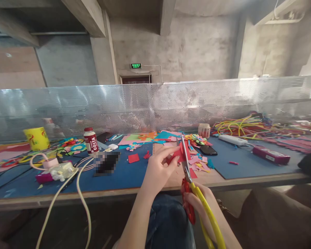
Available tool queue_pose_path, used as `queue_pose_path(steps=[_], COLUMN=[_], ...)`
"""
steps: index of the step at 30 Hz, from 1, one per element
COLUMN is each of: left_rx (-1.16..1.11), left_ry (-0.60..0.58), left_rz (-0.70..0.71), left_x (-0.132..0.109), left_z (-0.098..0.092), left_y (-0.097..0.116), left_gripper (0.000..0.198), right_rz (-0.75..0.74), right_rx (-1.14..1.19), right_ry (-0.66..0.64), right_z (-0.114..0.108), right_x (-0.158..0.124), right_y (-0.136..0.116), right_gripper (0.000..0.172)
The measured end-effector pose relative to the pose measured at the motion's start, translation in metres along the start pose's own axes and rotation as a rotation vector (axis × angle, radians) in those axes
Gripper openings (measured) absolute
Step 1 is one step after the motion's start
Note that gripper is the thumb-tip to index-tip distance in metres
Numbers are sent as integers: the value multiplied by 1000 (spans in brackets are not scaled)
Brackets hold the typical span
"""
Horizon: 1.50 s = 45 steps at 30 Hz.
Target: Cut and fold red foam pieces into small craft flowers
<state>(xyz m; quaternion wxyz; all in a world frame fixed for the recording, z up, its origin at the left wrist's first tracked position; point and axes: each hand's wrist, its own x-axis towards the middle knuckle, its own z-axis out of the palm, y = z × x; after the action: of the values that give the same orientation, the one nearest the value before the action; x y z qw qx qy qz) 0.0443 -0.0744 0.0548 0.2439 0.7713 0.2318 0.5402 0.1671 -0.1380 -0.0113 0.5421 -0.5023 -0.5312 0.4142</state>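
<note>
My left hand (162, 165) pinches a small piece of red paper (178, 154) between thumb and fingers, above the table's front part. Scissors (207, 207) with one yellow and one red handle are in my right hand (198, 199), fingers wrapped round the handles. The blades point up and stand apart at the red paper's right side. Just beyond lie several coloured paper scraps (200, 162). A red paper square (133, 158) rests on the blue mat left of my left hand, with a small red cut piece (146, 154) beside it.
A bottle (90, 141), a yellow tape roll (36, 139) and cables (80, 186) stand or lie at left. A black phone (208, 150), a white power strip (232, 140), a purple box (271, 154) and pipe cleaners (238, 125) lie at right. A perforated metal screen (171, 103) runs behind.
</note>
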Motion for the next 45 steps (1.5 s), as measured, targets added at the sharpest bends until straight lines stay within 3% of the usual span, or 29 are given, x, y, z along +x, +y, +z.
queue_pose_path(steps=[21,26,34,45], left_rx=[15,17,37,71], left_ry=[-22,-73,-124,-168], left_rz=[-50,-101,-127,-140], left_x=[1,9,18,23], left_z=[2,3,11,19], left_y=[-10,-21,-35,-49], left_gripper=[28,29,31,33], right_rz=[-55,62,140,243], right_rx=[-80,-3,187,227], right_ry=[52,36,117,139], right_z=[-3,-3,1,-1], right_x=[-1,9,11,14], right_y=[-2,7,12,21], right_gripper=[21,25,23,25])
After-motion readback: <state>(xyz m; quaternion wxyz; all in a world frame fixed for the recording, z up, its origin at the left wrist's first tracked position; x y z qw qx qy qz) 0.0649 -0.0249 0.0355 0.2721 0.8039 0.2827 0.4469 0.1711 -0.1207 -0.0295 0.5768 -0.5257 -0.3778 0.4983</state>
